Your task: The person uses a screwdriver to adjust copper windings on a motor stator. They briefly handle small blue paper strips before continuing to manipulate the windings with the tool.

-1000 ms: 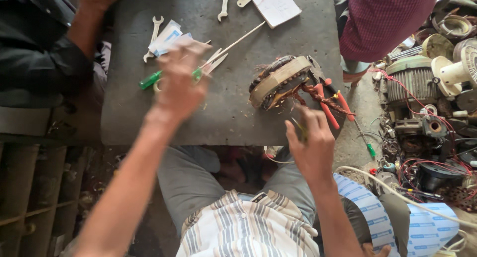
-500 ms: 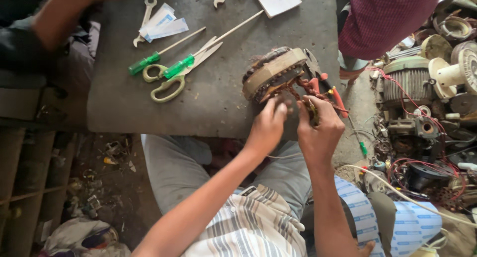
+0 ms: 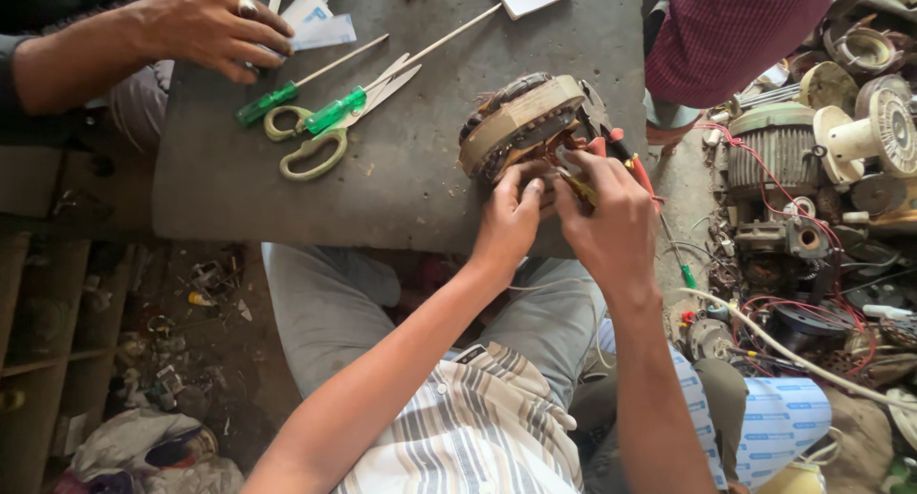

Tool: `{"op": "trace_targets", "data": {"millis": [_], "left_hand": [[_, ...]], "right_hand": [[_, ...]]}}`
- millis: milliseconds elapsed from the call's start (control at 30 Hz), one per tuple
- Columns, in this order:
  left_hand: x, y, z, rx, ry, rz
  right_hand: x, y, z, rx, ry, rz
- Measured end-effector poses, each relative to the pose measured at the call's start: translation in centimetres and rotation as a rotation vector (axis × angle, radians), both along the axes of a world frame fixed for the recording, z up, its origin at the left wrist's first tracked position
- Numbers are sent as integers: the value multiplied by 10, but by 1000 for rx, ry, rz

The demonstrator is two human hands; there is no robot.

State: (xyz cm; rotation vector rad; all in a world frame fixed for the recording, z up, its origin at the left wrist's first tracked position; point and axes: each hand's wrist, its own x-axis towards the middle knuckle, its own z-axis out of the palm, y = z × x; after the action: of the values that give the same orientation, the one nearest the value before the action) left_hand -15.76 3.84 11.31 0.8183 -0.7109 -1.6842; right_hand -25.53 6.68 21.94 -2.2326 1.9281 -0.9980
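Note:
A motor stator (image 3: pixel 521 121) with a tan band and dark copper windings lies on its side on the grey bench top (image 3: pixel 401 188), near the front right edge. My left hand (image 3: pixel 511 222) pinches the windings at the stator's near side. My right hand (image 3: pixel 611 217) is right beside it, fingers closed on a small yellowish piece (image 3: pixel 579 188) pressed against the same windings. What the fingertips do is hidden by the hands.
Yellow-handled scissors (image 3: pixel 315 145) and two green-handled screwdrivers (image 3: pixel 287 93) lie at the bench's left. Red-handled pliers (image 3: pixel 626 155) lie behind my right hand. Another person's hand (image 3: pixel 205 26) rests on papers far left. A person in maroon (image 3: pixel 735 35) stands far right, above a heap of motor parts (image 3: pixel 812 169).
My left hand left the scissors and screwdrivers and came right to the stator, joining my right hand. The other person's hand moved onto the papers.

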Motion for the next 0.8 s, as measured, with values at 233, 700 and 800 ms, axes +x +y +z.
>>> {"op": "trace_targets", "data": {"millis": [233,700,800], "left_hand": [[26,19,5,-238,-463,20],[38,10,15,-209,-474,98],[39,13,12,-276,-462,116]], "right_hand": [[18,-9,4,102,226,2],[20,-12,-21,-283,67,-6],[15,-5,-20,-208,19,-32]]}}
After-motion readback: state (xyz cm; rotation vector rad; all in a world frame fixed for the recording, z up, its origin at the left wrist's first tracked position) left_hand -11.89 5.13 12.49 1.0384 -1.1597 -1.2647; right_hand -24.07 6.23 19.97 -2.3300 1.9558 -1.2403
